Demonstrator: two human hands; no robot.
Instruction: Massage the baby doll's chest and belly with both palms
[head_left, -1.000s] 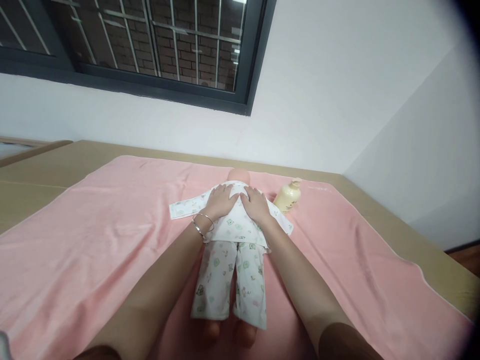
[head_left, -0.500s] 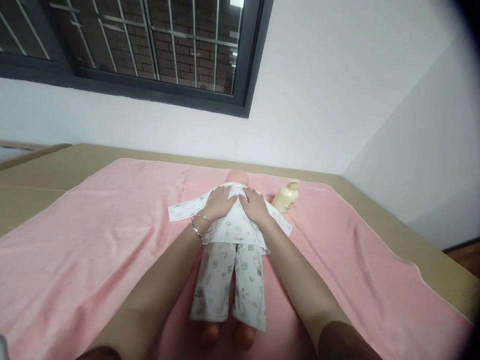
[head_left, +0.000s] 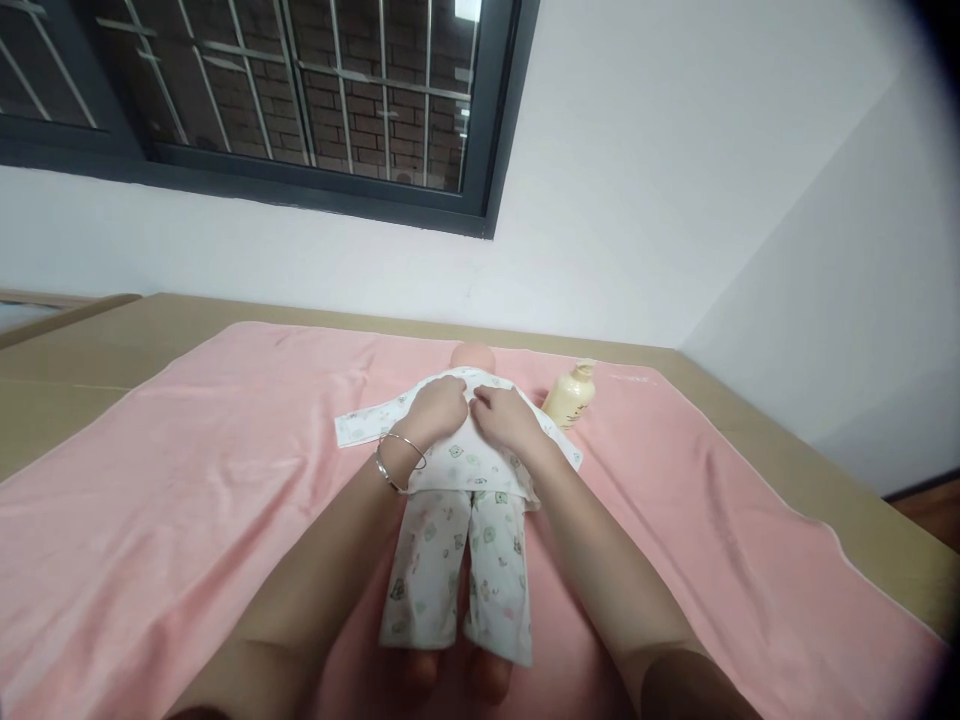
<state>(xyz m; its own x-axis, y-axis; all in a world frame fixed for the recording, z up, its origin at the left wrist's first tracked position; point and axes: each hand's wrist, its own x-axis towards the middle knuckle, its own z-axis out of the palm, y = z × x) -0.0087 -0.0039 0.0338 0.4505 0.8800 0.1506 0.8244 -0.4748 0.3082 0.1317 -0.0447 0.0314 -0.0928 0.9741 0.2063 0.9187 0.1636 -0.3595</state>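
Observation:
A baby doll [head_left: 472,356] lies on a pink blanket with its head away from me, dressed in a white patterned pajama top [head_left: 469,462] and matching pajama pants [head_left: 427,570]. Both my hands rest on the upper part of the top, close together at its middle. My left hand [head_left: 442,408], with bangles at the wrist, is closed, its fingertips tucked out of sight. Opposite it, my right hand [head_left: 508,418] has its fingers curled inward against the cloth. Whether either hand pinches any cloth is hidden.
A pale yellow pump bottle [head_left: 571,395] stands on the pink blanket [head_left: 225,450], just right of the doll's shoulder. The blanket covers much of a tan padded surface [head_left: 750,430]. Behind are a white wall [head_left: 600,200] and a dark-framed barred window [head_left: 322,185].
My hands lay flat with fingers stretched over the doll's upper body; now the fingers of both have curled in toward the middle. The doll and the bottle stay in place.

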